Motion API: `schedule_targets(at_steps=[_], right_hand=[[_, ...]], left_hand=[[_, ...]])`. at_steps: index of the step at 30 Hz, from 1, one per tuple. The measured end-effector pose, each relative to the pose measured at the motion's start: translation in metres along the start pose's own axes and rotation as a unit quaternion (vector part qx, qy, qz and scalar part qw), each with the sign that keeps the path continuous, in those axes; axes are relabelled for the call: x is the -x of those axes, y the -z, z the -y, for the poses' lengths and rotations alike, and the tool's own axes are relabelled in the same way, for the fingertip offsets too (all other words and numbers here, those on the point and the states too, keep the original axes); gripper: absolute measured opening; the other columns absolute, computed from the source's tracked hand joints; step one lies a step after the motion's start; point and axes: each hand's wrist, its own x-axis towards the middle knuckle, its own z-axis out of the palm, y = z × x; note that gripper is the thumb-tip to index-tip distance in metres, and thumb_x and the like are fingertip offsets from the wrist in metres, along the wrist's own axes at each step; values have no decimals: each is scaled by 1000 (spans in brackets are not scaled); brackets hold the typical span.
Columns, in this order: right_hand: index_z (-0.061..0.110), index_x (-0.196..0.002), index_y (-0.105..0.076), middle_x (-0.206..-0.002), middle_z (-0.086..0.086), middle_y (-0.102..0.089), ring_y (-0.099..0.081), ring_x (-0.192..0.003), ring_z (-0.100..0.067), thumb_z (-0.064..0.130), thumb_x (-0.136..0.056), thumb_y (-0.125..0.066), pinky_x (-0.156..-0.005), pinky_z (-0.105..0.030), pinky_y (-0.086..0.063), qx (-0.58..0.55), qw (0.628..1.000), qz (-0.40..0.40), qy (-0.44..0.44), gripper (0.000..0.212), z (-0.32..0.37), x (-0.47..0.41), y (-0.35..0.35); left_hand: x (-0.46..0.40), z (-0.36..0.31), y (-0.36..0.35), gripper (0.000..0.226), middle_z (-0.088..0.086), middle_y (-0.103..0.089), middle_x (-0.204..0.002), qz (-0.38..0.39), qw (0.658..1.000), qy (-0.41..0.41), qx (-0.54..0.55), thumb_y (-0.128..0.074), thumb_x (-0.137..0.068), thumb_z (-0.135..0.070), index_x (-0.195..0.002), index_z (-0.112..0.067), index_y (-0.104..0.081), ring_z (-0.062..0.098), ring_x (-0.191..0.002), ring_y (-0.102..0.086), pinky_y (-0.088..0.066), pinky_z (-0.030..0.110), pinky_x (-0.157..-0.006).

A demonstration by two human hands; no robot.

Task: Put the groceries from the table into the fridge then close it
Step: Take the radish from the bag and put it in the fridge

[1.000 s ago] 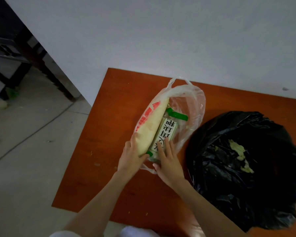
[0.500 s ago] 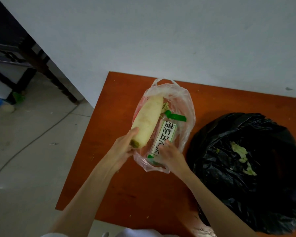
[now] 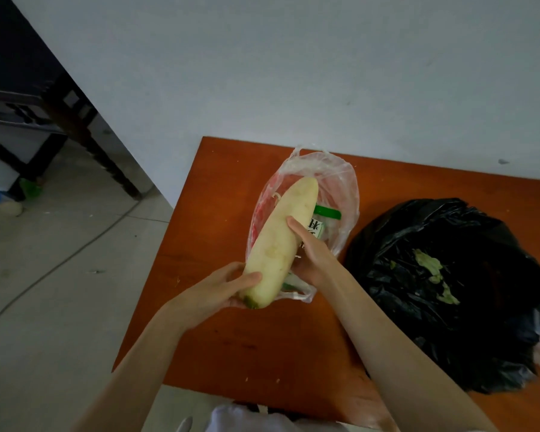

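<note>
head view: i'm seeing the left hand (image 3: 214, 291) gripping the stem end of the white radish (image 3: 279, 244), fingers curled round it, while the right hand (image 3: 312, 257) is steadying its side with thumb and fingers wrapped on. the radish is hanging tilted above the clear plastic bag (image 3: 334, 182) on the orange worktop (image 3: 219, 219), a labelled packet (image 3: 317, 227) sitting inside the bag. a black bag (image 3: 449, 291) is lying just beside. i'm judging the radish stiff, fairly heavy, smooth and maybe slippery, so holding the thick lower part with two hands is suiting it. no fridge in sight.
</note>
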Motion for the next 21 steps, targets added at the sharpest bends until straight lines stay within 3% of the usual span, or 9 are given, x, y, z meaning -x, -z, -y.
schedule_targets(at_steps=[4,7,11,15,21], right_hand=[[11,-107,-58,-111,-10,-65,-62,-102,-26,32,-80,-70,-89,-44,-51,40,997,-16,62,36,-9,32,4],[14,-119,-58,-114,-5,-67,-64,-103,-24,33,-78,-72,-91,-45,-51,100,987,-36,124,47,-26,65,12],[20,-122,-52,-115,1,-63,-63,-100,-16,27,-75,-76,-82,-34,-54,150,957,-129,211,53,-63,117,17],[30,-116,-52,-109,9,-61,-63,-94,-5,28,-74,-77,-71,-22,-54,194,933,-166,254,48,-109,171,30],[32,-126,-49,-109,12,-61,-60,-97,-5,33,-71,-78,-77,-24,-54,214,903,-243,281,62,-160,249,67]], left_hand=[[19,0,-4,49,-9,-50,-126,72,996,-22,-45,-63,-72,-41,-116,-31,-44,9,-113,-52,-52,26,-86],[29,9,-20,51,-10,-53,-123,81,995,-54,-26,-62,-73,-43,-121,-31,-46,7,-112,-53,-51,29,-90],[37,21,-38,50,-8,-56,-123,80,991,-103,-38,-58,-77,-48,-123,-30,-50,8,-112,-55,-51,31,-91],[53,14,-61,52,-11,-56,-119,88,984,-151,-32,-56,-74,-49,-122,-30,-49,6,-106,-57,-53,29,-83],[82,33,-127,84,-1,-62,-119,133,970,-178,-99,-72,-51,-58,-123,-22,-52,15,-108,-60,-53,39,-89]])
